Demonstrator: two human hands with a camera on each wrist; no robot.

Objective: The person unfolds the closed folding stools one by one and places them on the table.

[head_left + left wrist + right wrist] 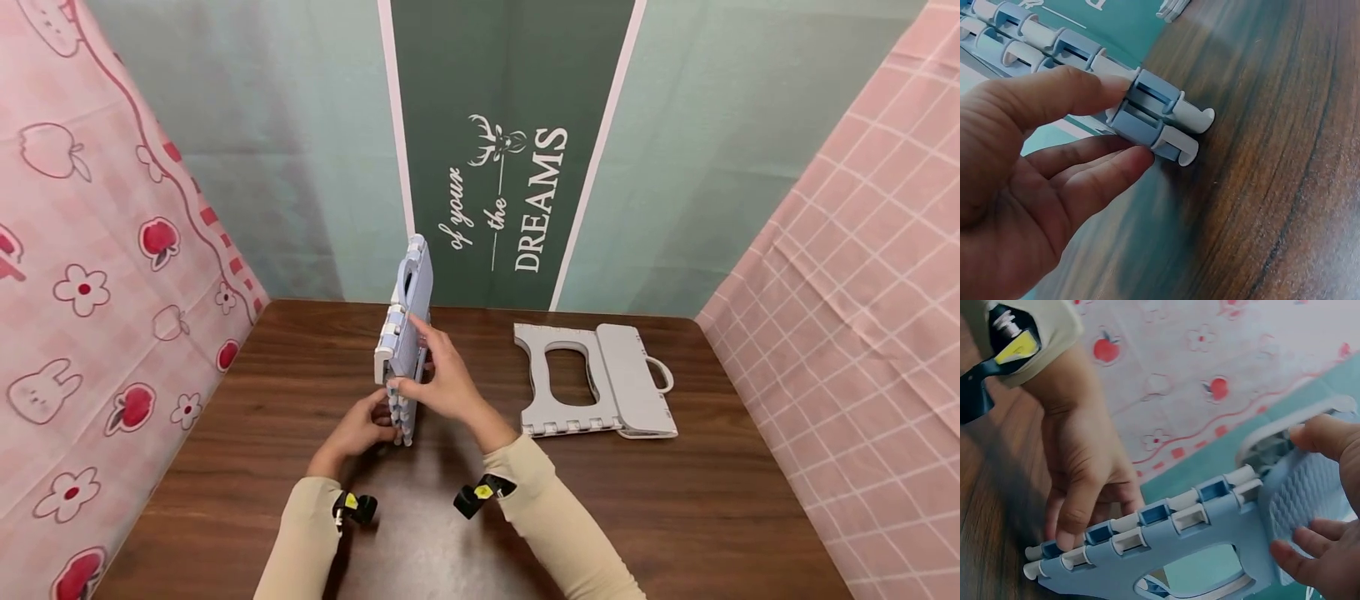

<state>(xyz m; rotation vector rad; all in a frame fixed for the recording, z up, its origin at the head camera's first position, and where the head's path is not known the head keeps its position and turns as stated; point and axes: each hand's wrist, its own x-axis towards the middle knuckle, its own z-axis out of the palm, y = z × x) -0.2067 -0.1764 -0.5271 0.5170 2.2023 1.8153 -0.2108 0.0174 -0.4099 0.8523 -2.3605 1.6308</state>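
A blue and white folding stool point(422, 292), folded flat, stands on edge on the table, with its carry handle point(406, 282) high on the left side. My left hand point(356, 429) pinches the low end of its hinged leg edge; in the left wrist view the thumb lies on one row of hinges point(1157, 90) and the fingers reach behind the other. Higher up, my right hand point(446, 379) holds the stool by its top part. The right wrist view shows that thumb at the rim and the fingers against the textured seat panel point(1304, 494).
A second folding stool point(633, 375), pale grey, lies folded on the brown wooden table point(675, 508) to the right, handle pointing right. Behind the table hangs a green curtain point(675, 167) with lettering. Pink patterned cloths point(82, 333) border both sides.
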